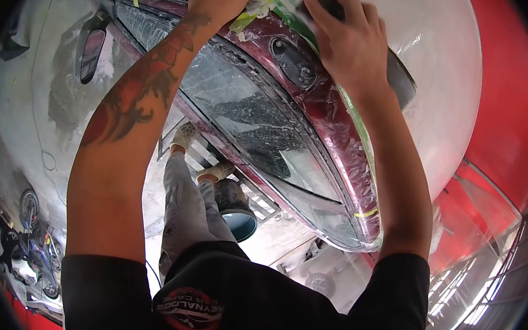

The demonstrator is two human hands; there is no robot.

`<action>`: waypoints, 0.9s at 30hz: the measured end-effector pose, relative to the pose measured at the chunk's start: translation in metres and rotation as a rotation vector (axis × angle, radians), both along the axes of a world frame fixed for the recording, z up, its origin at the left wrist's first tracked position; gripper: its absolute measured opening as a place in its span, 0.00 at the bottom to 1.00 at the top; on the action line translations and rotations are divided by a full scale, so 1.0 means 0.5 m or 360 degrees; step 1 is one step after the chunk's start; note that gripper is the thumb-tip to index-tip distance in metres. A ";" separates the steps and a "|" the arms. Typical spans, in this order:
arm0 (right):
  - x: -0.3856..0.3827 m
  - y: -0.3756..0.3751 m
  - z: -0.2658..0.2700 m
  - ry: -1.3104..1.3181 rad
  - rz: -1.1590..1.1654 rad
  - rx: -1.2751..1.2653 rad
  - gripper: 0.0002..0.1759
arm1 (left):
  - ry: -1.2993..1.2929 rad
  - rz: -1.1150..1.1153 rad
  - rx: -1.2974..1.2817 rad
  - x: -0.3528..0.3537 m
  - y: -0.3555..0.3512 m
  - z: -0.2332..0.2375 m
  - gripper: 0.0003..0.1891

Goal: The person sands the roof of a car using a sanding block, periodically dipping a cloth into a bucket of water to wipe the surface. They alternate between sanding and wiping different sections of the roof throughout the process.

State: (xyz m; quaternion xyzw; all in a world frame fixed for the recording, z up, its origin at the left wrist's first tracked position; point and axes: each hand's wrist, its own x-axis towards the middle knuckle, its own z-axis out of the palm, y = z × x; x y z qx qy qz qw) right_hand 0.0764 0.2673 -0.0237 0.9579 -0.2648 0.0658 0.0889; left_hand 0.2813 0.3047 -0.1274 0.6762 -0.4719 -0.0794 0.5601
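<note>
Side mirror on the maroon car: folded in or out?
Out. The side mirror juts away from the side of the maroon car, its reflective face in view.

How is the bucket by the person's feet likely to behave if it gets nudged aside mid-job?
The bucket is probably fairly stiff, since its rim keeps a smooth, round outline. If knocked over, it could roll, given its rounded wall. Its weight is hard to judge: the bluish inside shows, but not clearly whether it holds liquid.
</note>
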 end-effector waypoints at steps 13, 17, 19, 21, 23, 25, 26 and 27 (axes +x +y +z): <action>-0.113 0.051 0.020 -0.0106 -0.0029 0.0146 0.30 | 0.0136 0.0064 0.0103 -0.008 0.009 -0.008 0.25; -0.334 0.134 0.058 -0.0019 -0.0136 0.0340 0.30 | 0.0147 0.0073 0.0047 -0.007 0.002 -0.004 0.23; -0.358 0.153 0.097 0.0013 -0.0171 0.0331 0.30 | 0.0148 0.0063 0.0037 -0.004 -0.002 -0.001 0.23; -0.385 0.165 0.112 0.0068 -0.0254 0.0368 0.31 | 0.0052 0.0059 0.0001 -0.004 -0.001 0.000 0.21; -0.401 0.154 0.098 0.0092 -0.0203 0.0307 0.32 | 0.0087 0.0051 0.0011 -0.006 -0.001 0.003 0.22; -0.397 0.136 0.078 0.0108 -0.0157 0.0248 0.33 | 0.0116 0.0039 0.0023 -0.010 0.001 0.008 0.22; -0.356 0.119 0.065 0.0020 -0.0097 0.0204 0.34 | 0.0133 0.0050 0.0053 -0.011 0.001 0.012 0.22; -0.307 0.099 0.052 -0.0070 -0.0037 0.0158 0.35 | 0.0148 0.0061 0.0081 -0.010 0.001 0.014 0.23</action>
